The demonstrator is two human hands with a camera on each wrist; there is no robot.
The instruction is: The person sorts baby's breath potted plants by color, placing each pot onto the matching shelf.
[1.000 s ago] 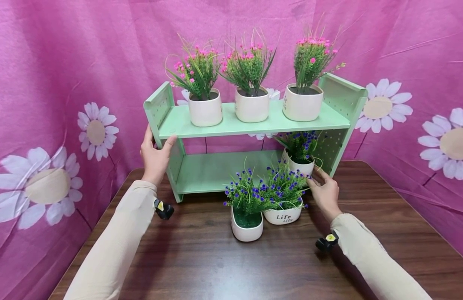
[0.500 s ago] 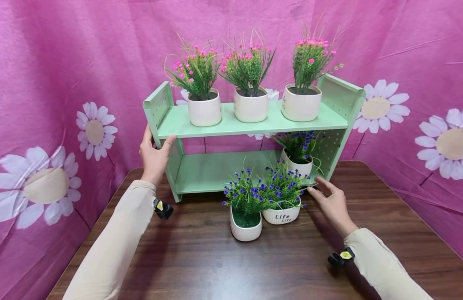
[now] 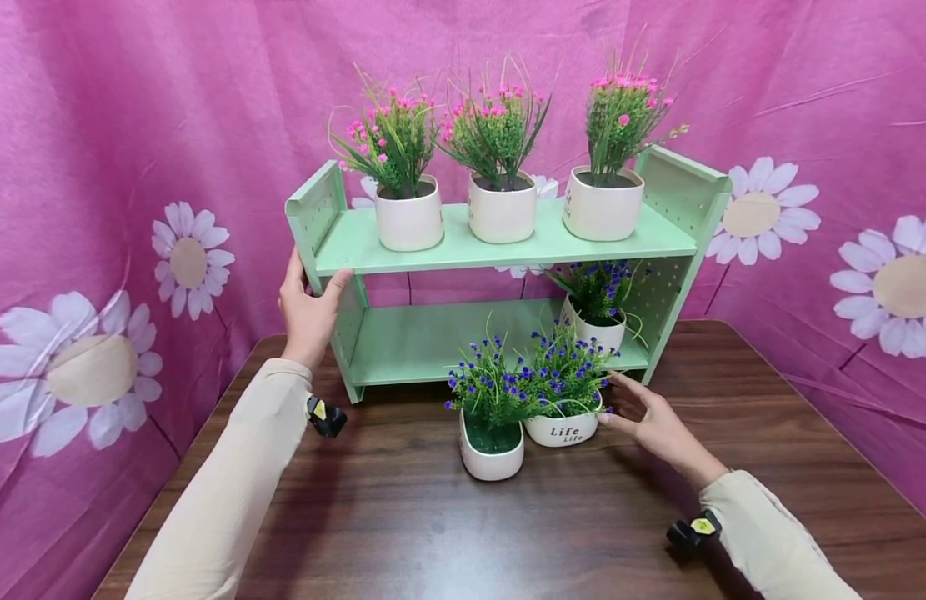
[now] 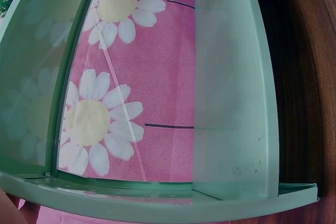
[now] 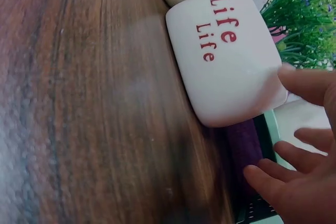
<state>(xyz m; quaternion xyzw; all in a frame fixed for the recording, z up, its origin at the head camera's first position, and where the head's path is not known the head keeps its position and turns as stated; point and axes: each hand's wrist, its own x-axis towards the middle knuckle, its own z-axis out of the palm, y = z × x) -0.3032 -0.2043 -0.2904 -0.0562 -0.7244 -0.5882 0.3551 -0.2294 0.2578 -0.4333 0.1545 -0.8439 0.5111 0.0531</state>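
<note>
Standing on the tabletop (image 3: 402, 533), the white "Life" flowerpot (image 3: 563, 432) with blue-purple flowers lies to the right hand's left, its edge at the thumb tip. That right hand (image 3: 663, 432) is ungrasped, its fingers spread beside and behind the pot. A second blue-flowered pot (image 3: 493, 463) stands farther left. The left hand (image 3: 308, 323) grips the green two-tier shelf (image 3: 425, 343) by its left side.

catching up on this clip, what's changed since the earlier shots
The right hand has left the lower-shelf pot and come toward the person, to the Life pot on the table, thumb at its rim. The left hand stays at the left side of the green shelf; no pot has visibly moved.
</note>
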